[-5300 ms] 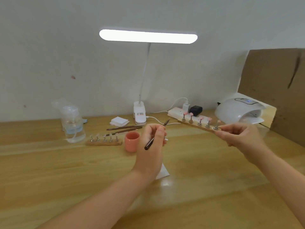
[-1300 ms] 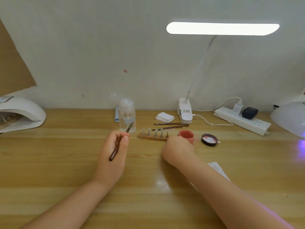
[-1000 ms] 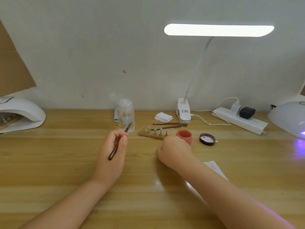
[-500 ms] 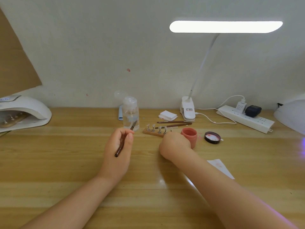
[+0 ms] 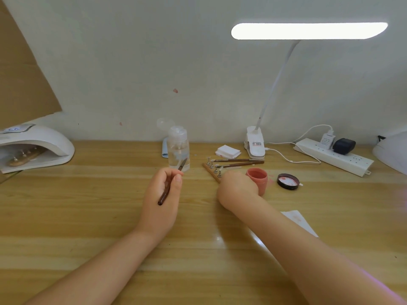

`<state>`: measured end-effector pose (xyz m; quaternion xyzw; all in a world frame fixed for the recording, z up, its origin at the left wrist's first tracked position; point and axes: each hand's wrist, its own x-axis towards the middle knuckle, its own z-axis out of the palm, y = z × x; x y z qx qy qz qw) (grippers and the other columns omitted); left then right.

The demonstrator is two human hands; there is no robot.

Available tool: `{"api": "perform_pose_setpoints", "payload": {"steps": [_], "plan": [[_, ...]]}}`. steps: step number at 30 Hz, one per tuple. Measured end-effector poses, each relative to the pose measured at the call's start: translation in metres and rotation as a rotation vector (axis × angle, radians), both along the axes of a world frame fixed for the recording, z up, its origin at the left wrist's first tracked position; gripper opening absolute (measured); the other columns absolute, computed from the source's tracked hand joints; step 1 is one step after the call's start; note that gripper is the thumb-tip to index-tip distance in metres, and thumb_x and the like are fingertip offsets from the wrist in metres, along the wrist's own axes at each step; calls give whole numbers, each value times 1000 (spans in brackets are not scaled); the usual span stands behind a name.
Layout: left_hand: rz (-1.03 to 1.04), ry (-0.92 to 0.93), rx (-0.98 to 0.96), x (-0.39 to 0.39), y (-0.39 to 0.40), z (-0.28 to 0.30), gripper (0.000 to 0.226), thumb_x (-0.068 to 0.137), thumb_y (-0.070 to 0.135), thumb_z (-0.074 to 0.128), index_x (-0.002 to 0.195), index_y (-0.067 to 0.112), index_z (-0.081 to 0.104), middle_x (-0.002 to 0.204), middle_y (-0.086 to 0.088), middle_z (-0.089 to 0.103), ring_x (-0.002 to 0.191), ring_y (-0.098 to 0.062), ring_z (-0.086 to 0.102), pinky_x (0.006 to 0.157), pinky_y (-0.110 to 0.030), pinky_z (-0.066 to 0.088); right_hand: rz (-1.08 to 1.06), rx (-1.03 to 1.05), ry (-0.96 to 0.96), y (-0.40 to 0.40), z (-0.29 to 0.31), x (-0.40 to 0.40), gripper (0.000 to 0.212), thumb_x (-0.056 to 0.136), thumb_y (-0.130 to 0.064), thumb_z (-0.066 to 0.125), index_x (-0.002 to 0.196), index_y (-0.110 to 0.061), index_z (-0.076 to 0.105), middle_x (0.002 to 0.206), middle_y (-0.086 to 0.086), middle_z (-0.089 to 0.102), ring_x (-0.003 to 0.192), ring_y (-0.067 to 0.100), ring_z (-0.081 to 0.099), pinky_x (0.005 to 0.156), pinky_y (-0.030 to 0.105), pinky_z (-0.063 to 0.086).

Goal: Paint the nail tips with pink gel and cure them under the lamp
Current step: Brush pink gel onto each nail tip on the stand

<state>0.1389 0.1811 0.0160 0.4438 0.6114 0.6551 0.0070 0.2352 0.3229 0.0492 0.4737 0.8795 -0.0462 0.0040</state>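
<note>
My left hand (image 5: 161, 194) pinches a dark brown brush (image 5: 164, 192), bristles pointing up and away, held just above the table. My right hand (image 5: 236, 190) grips the near end of a wooden nail tip holder (image 5: 209, 169); its pegs with clear tips run diagonally away from the hand. The open pink gel pot (image 5: 258, 176) stands against the right side of that hand, its black lid (image 5: 287, 181) lying further right. A white curing lamp (image 5: 44, 139) at the far left has another loaded holder (image 5: 23, 156) inside. A second curing lamp (image 5: 394, 153) shows at the right edge.
A clear pump bottle (image 5: 178, 150) stands just behind my left hand. Two spare brushes (image 5: 240, 162), white pads (image 5: 228, 150), the desk lamp's clip base (image 5: 254, 145) and a power strip (image 5: 330, 158) line the back. A stained tissue (image 5: 297, 221) lies beside my right forearm.
My right hand put the painted holder away to the right, came back to the second holder and has swung it from lying sideways to a diagonal. The left hand keeps the brush.
</note>
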Motion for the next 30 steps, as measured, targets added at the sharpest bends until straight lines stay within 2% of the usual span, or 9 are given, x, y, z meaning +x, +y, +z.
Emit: {"api": "perform_pose_setpoints", "payload": {"steps": [2,5,9,12,14,17,23,27,30], "plan": [[5,-5,-7,0,0,0,14,93,38,47,91,30,58,82,-1,57,77,-18,55,69,-20,46,0,24,70,-2,-5,1,17,95,-22,52,108,-12,58,79,2,48,84,25,57,45,27,33],[9,-8,-16,1,0,1,12,94,32,47,91,29,58,81,0,57,74,-12,54,69,-21,46,-9,28,168,-2,-9,3,27,97,-37,51,106,-14,59,100,4,62,92,26,63,56,30,40],[3,5,-14,1,-1,1,12,94,31,47,92,28,59,81,0,57,74,-12,54,69,-19,46,-15,52,199,-3,-8,2,21,98,-31,50,105,-14,60,105,5,63,95,27,63,60,30,42],[2,0,-16,1,-2,1,13,94,33,47,93,29,59,83,-2,58,74,-10,54,68,-17,46,13,14,203,-2,-5,11,18,97,-29,52,91,-13,57,99,5,63,91,26,63,60,29,42],[8,-4,-23,1,-2,1,13,94,33,47,93,29,58,84,-2,58,74,-8,54,68,-15,45,82,-32,229,-3,-3,24,28,95,-37,56,80,-13,55,86,3,62,87,25,64,61,29,46],[14,3,-24,2,-2,2,12,94,33,46,93,30,58,84,1,59,75,-8,55,69,-14,46,186,-82,279,-5,-3,54,32,88,-45,63,91,-14,67,79,-2,64,78,17,61,63,29,50],[-27,-56,28,11,-4,4,13,93,33,48,91,34,61,81,15,60,78,-11,61,66,-25,57,242,-192,314,16,2,107,23,79,-47,73,93,-33,61,67,-13,50,54,-1,47,49,19,35],[-36,-38,-11,23,-3,5,14,94,34,47,90,37,60,82,13,62,79,-8,63,78,-41,59,278,-198,303,30,4,124,21,79,-50,72,92,-38,60,61,-11,50,51,-1,49,49,16,32],[-51,-38,-43,33,1,9,13,94,36,48,91,35,62,84,4,63,81,-18,63,82,-48,56,303,-185,277,37,3,127,23,80,-52,70,97,-38,64,58,-11,45,51,-1,44,44,14,28]]}}
